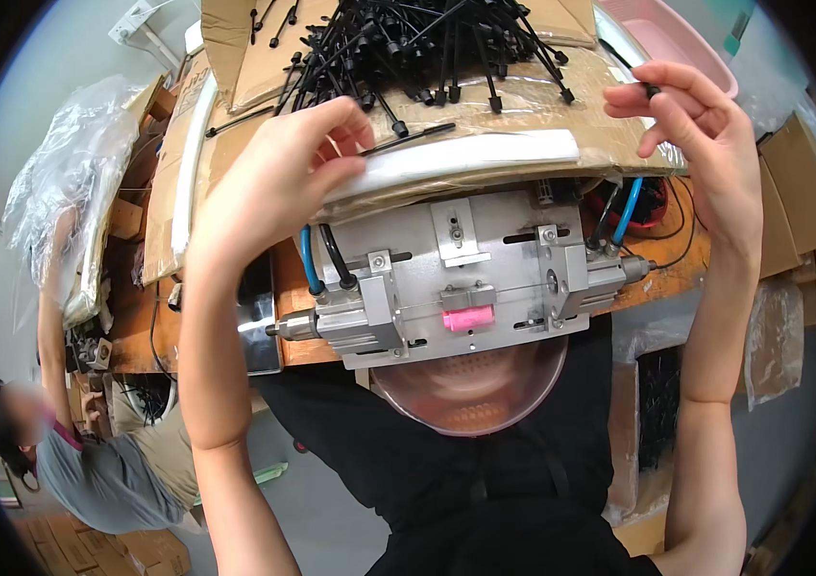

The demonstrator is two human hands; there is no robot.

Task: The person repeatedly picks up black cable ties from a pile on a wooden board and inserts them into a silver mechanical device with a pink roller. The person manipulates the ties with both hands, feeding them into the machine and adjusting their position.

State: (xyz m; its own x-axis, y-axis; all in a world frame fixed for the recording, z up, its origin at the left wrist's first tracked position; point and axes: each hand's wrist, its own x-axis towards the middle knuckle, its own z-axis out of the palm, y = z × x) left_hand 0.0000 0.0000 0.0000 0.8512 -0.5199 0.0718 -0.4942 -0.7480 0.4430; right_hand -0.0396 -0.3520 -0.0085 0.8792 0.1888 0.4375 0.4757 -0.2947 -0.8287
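My left hand (307, 158) reaches over the front of the cardboard, its thumb and forefinger closed around one end of a thin black rod (413, 138). The rod points right, above a white foam strip (465, 160). On the right, my right hand (701, 125) is raised with a small black piece (654, 91) pinched between thumb and fingers. It seems to be the end of another thin black rod, mostly hidden by the fingers. Beyond both hands lies a heap of black knob-ended rods (417, 48). Below them is a metal fixture (408, 226) with a pink block (468, 319) at its middle.
Blue and black air hoses (308, 259) run into the fixture's cylinders. Under its front edge sits a clear pinkish bowl (470, 394). A pink basin (677, 34) stands at the far right. To the left, another person (120, 470) reaches toward a plastic-covered box (72, 182).
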